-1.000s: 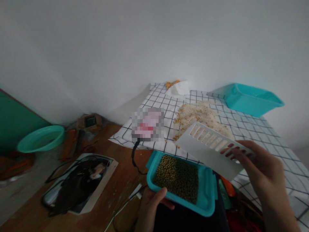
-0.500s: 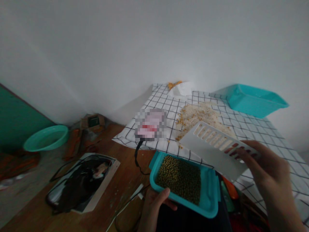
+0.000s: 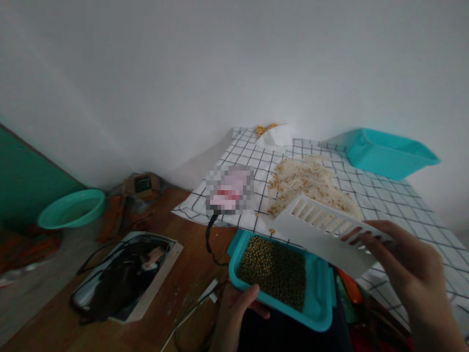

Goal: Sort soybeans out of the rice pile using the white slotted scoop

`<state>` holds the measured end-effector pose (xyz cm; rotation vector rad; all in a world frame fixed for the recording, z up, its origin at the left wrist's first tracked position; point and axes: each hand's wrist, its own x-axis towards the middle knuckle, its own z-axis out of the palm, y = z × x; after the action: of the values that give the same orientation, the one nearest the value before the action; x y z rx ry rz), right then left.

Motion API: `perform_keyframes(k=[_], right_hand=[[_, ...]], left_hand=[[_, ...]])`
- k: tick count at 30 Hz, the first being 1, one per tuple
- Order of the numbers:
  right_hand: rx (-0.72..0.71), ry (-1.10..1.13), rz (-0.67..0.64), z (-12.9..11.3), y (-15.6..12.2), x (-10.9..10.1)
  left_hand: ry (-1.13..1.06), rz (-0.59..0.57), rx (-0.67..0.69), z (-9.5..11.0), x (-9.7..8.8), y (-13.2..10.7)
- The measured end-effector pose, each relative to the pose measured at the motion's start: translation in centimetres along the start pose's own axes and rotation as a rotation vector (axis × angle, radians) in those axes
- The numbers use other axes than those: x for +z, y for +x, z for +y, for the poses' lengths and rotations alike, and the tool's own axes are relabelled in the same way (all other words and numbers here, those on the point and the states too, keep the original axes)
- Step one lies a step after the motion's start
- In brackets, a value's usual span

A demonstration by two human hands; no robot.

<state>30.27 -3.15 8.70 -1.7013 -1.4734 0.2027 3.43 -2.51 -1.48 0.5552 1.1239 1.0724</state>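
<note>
My left hand [image 3: 240, 305] is closed on the near rim of a teal plastic tray [image 3: 320, 293], thumb over the edge and fingers underneath. Small round green beans [image 3: 278, 271] lie in it, lighter on the left and darker on the right. In my right hand [image 3: 410, 259] is a white slotted plastic panel [image 3: 330, 239], gripped at its right end with fingers at the slots. The panel tilts above the tray's far side, partly hiding a spread pile of pale grains mixed with yellow kernels [image 3: 311, 183] on the checked cloth [image 3: 245, 146].
A teal bin [image 3: 388, 154] stands at the cloth's far right. A blurred-out pinkish object [image 3: 230, 190] with a black strap lies left of the pile. White paper [image 3: 276, 136] rests by the wall. On the wooden surface is an open box [image 3: 128, 278]; a green basin [image 3: 73, 210] sits further left.
The white slotted panel in my right hand has dropped slightly toward the tray, showing more of the grain pile. My left hand and the tray have hardly moved.
</note>
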Motion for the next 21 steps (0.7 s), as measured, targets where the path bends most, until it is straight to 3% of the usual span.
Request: perform_keyframes(k=[3, 10, 17, 21], right_hand=[[-0.020, -0.010, 0.011, 0.0, 0.0, -0.1], [-0.063, 0.058, -0.017, -0.1, 0.2, 0.8], [-0.090, 0.031, 0.032, -0.4, 1.4, 2.6], [-0.158, -0.034, -0.015, -1.5, 2.4, 3.0]], left_hand=[[-0.006, -0.028, 0.062, -0.7, -0.1, 0.3], [-0.032, -0.039, 0.057, -1.9, -0.1, 1.3], [-0.008, -0.110, 0.042, -2.0, -0.7, 1.5], [-0.014, -0.117, 0.030, -1.5, -1.1, 1.7]])
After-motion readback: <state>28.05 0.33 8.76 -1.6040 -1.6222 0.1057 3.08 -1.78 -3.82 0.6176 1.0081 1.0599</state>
